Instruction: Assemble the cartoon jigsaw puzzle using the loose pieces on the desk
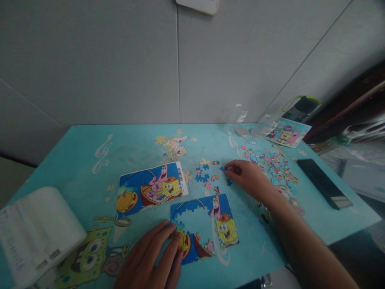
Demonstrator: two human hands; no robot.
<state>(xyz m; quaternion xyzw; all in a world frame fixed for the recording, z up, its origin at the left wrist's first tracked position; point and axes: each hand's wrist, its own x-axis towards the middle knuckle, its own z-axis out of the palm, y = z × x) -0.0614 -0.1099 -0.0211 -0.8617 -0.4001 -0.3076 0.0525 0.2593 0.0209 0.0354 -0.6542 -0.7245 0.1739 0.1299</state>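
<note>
A partly assembled jigsaw puzzle (227,230) lies near the table's front, with a gap in its middle showing the turquoise tabletop. My left hand (153,255) rests with its fingers extended over the puzzle's lower left corner. Behind the puzzle, to the left, is a reference picture (156,186) with a boat and cartoon figures. My right hand (242,173) pinches a small blue puzzle piece (223,169) between thumb and fingertips. Several loose pieces (205,177) lie just left of that hand.
Many mixed pieces (275,164) spread behind my right forearm. A dark phone-like object (323,182) lies at the right. Clear containers (239,116) and another picture card (288,132) stand at the back. A white package (40,233) occupies the left front.
</note>
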